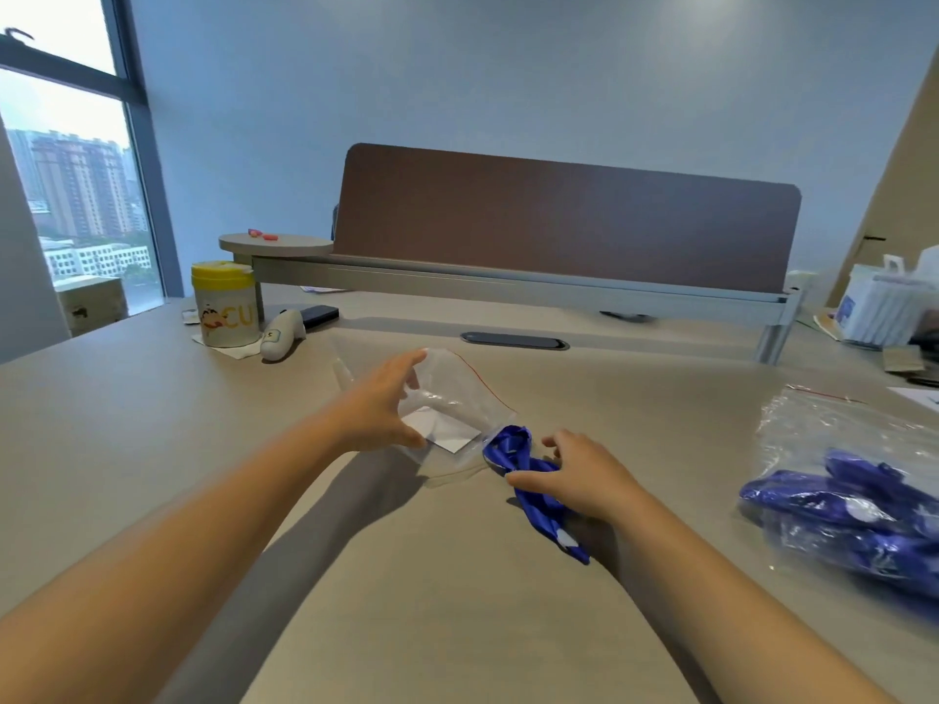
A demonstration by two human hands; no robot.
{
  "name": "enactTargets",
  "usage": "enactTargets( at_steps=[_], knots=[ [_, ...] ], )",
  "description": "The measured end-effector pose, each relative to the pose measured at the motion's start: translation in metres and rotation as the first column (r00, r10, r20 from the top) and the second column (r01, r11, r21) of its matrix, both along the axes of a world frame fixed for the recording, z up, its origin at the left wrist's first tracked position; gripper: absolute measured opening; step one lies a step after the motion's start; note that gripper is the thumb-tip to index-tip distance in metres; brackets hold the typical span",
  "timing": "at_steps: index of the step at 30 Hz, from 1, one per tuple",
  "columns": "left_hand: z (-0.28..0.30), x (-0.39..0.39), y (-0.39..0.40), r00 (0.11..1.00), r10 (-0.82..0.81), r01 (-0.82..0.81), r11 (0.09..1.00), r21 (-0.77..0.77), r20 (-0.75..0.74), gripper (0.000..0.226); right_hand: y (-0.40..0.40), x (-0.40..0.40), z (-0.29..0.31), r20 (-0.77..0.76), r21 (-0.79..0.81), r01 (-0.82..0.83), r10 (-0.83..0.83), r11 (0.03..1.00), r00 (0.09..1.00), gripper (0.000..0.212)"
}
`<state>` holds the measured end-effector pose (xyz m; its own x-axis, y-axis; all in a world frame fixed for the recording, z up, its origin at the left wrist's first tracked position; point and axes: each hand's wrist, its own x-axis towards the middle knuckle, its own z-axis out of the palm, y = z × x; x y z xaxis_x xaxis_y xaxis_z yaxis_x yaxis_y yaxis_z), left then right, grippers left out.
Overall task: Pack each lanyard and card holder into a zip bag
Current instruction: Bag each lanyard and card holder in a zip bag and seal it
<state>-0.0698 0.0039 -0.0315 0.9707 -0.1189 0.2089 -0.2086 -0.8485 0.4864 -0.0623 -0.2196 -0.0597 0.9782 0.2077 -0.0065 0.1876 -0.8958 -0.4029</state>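
Reaching forward with both bare forearms over the beige desk (152, 449), we are working at its centre. Our left hand (381, 403) is stretching out with the wrist level, fingers spread and curled around the near side of a clear zip bag (447, 393), thumb low and fingertips high, so it is gripping the bag and holding its mouth open toward the right. A white card holder (442, 429) is showing inside the bag, lying flat against the lower wall. Our right hand (574, 475) is lying palm down, fingers loosely bent, clasping the bunched blue lanyard (518, 449); the lanyard's leading end is touching the bag's opening while its tail is trailing back beneath the palm to the desk. We cannot tell how firmly this hand is closing.

Well apart on the right, a second zip bag (838, 429) is resting on the desk, holding a heap of blue lanyards (833, 500). At far left a yellow-lidded canister (223, 307) is standing upright.
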Motion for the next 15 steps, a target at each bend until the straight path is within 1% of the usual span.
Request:
enactTargets(
  at_steps=[2,4,6,7,9,12,15],
  knots=[
    [-0.002,-0.001,0.0,1.0,0.015,-0.015,1.0,0.004,-0.005,0.098,0.007,0.003,-0.004,0.042,-0.02,0.017,-0.016,1.0,0.999,0.071],
    [-0.003,0.0,0.001,1.0,0.027,-0.027,1.0,0.002,-0.015,0.098,0.014,0.008,-0.008,0.049,-0.014,0.039,-0.038,0.999,0.998,0.068],
    [-0.004,0.003,0.001,0.999,0.027,-0.027,1.0,-0.003,-0.026,0.099,0.018,0.014,-0.011,0.047,-0.006,0.05,-0.049,0.999,0.998,0.049],
    [-0.004,0.005,0.002,0.999,0.026,-0.027,1.0,-0.005,-0.03,0.099,0.019,0.016,-0.012,0.045,0.012,0.058,-0.058,0.998,0.997,0.038],
    [-0.003,0.009,0.003,0.999,0.026,-0.026,1.0,-0.007,-0.032,0.099,0.017,0.02,-0.012,0.026,0.084,0.067,-0.069,0.994,0.997,0.029],
    [-0.004,0.014,0.005,0.999,0.028,-0.03,0.999,-0.029,-0.041,0.098,0.013,0.025,-0.011,0.024,0.168,0.051,-0.056,0.984,0.998,0.019],
    [-0.003,0.02,0.006,0.998,0.036,-0.039,0.998,-0.052,-0.052,0.097,0.009,0.028,-0.007,-0.004,0.18,0.036,-0.036,0.983,0.999,0.016]
  ],
)
